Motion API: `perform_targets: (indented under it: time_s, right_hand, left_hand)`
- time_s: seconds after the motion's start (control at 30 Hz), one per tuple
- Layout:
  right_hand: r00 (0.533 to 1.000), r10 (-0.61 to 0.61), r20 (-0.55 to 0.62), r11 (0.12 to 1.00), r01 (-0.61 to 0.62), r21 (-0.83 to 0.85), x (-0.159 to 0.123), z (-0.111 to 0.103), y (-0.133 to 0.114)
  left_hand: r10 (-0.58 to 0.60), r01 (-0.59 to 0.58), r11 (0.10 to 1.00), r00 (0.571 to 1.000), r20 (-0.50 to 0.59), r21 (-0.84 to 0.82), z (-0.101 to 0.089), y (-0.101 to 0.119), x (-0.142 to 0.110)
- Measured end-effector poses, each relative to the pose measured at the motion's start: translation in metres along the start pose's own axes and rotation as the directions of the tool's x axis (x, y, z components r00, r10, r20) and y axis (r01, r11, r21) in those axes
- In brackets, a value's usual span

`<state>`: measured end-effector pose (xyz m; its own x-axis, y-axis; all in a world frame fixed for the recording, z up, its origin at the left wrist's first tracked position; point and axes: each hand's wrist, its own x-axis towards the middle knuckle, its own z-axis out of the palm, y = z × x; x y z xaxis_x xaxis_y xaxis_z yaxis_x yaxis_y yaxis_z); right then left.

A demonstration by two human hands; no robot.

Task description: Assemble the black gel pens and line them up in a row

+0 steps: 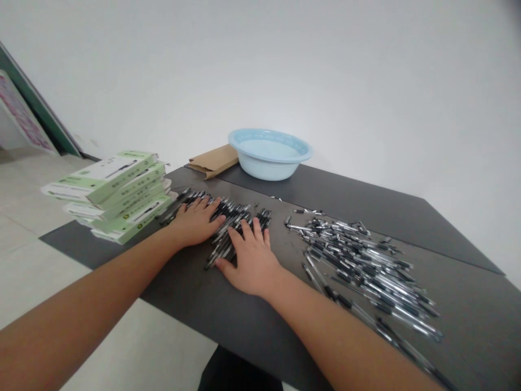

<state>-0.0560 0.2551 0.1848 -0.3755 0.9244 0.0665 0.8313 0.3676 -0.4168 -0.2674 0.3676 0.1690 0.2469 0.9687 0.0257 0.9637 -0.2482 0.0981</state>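
Observation:
Both of my hands lie flat on a row of black and clear pens on the dark table. My left hand rests on the left part of the row, its fingers stretched out. Over the right end, my right hand has its fingers spread, with the thumb near the front pens. Neither hand grips a pen; some pens are hidden under the palms. To the right of my right hand lies a large loose heap of pen parts and pens, pointing mostly the same slanted way.
A stack of green and white pen boxes stands at the table's left edge. Behind the pens are a light blue basin and a brown cardboard piece. A white wall backs the dark table. Boards lean at far left.

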Motion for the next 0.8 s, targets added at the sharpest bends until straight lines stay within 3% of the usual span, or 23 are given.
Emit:
perform_targets:
  time_s: [0.13,0.2,0.27,0.33,0.4,0.47,0.6,0.8]
  right_hand:
    - [0.999,-0.025,-0.033,1.000,0.025,-0.006,-0.001,0.000,0.005]
    - [0.999,-0.024,-0.047,1.000,0.024,-0.006,-0.001,0.002,0.006]
    - [0.999,-0.018,-0.048,1.000,0.018,-0.008,-0.002,0.002,0.006]
    - [0.999,0.000,-0.037,1.000,0.000,-0.009,-0.003,0.003,0.008]
    - [0.999,0.020,-0.024,1.000,-0.021,-0.013,-0.005,0.002,0.010]
    - [0.999,0.039,-0.025,0.999,-0.040,-0.023,-0.008,0.001,0.012]
    - [0.996,0.078,-0.033,0.996,-0.079,-0.032,-0.011,-0.001,0.012]
    - [0.997,0.080,-0.003,0.997,-0.081,-0.010,-0.012,-0.003,0.015]
  left_hand:
    - [0.032,-0.032,0.999,0.998,-0.047,-0.006,-0.007,0.007,-0.004]
    - [0.139,-0.139,0.990,0.989,-0.053,-0.014,-0.011,0.013,-0.009]
    - [0.320,-0.321,0.947,0.947,-0.022,-0.035,-0.013,0.019,-0.015]
    - [0.483,-0.482,0.874,0.875,0.012,-0.054,-0.011,0.025,-0.021]
    - [0.550,-0.549,0.835,0.835,0.025,-0.046,-0.007,0.029,-0.025]
    - [0.547,-0.547,0.837,0.837,0.023,-0.028,-0.002,0.031,-0.026]
    - [0.470,-0.470,0.882,0.883,-0.004,-0.021,0.005,0.035,-0.021]
    - [0.432,-0.432,0.902,0.902,-0.017,-0.022,0.002,0.039,-0.017]
